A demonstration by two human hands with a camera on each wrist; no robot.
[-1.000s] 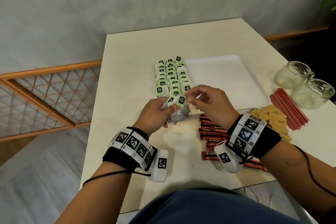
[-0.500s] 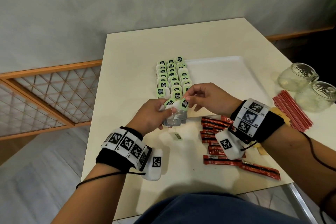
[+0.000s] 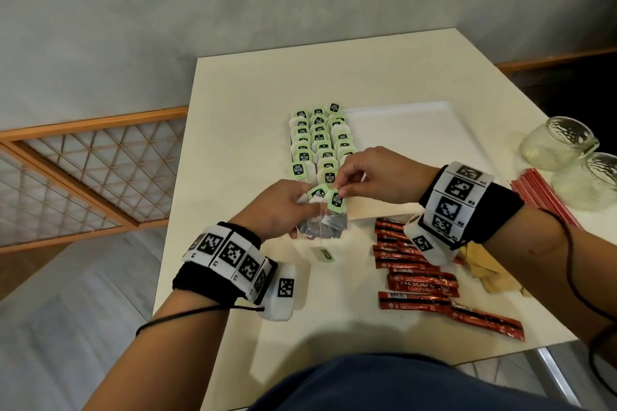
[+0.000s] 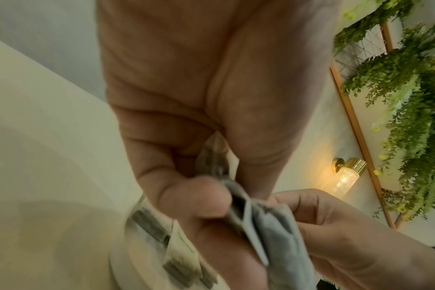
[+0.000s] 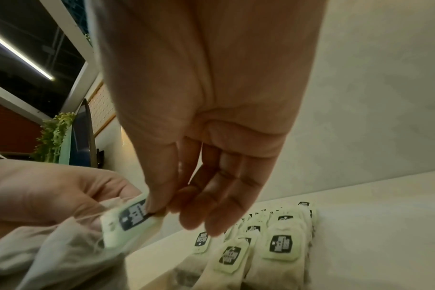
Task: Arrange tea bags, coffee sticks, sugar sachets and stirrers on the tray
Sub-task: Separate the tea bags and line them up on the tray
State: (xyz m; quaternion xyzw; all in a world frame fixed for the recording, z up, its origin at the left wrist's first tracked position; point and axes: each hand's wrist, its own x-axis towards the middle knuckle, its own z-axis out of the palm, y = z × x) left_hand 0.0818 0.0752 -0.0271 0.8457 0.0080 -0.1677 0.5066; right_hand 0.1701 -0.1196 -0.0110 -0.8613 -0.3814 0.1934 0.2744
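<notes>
My left hand [image 3: 287, 207] grips a small bunch of tea bags [image 3: 324, 225] just in front of the white tray [image 3: 407, 143]; in the left wrist view the fingers [image 4: 199, 200] curl round the grey bags [image 4: 273, 231]. My right hand [image 3: 374, 177] pinches the green tag [image 3: 336, 201] of one bag in that bunch, thumb and forefinger [image 5: 159, 196] closed on the tag [image 5: 132, 217]. Three rows of tea bags [image 3: 319, 140] lie along the tray's left side. A loose green tag [image 3: 325, 255] lies on the table.
Red coffee sticks [image 3: 420, 280] lie scattered at the front right of the cream table [image 3: 253, 103]. Brown sugar sachets [image 3: 490, 274] sit under my right wrist. Red stirrers [image 3: 541, 197] and two glass jars [image 3: 561, 143] stand at the right edge.
My right hand has moved slightly left and now pinches a tag in the bunch. A loose green tag has dropped onto the table below the hands. The view has shifted a little.
</notes>
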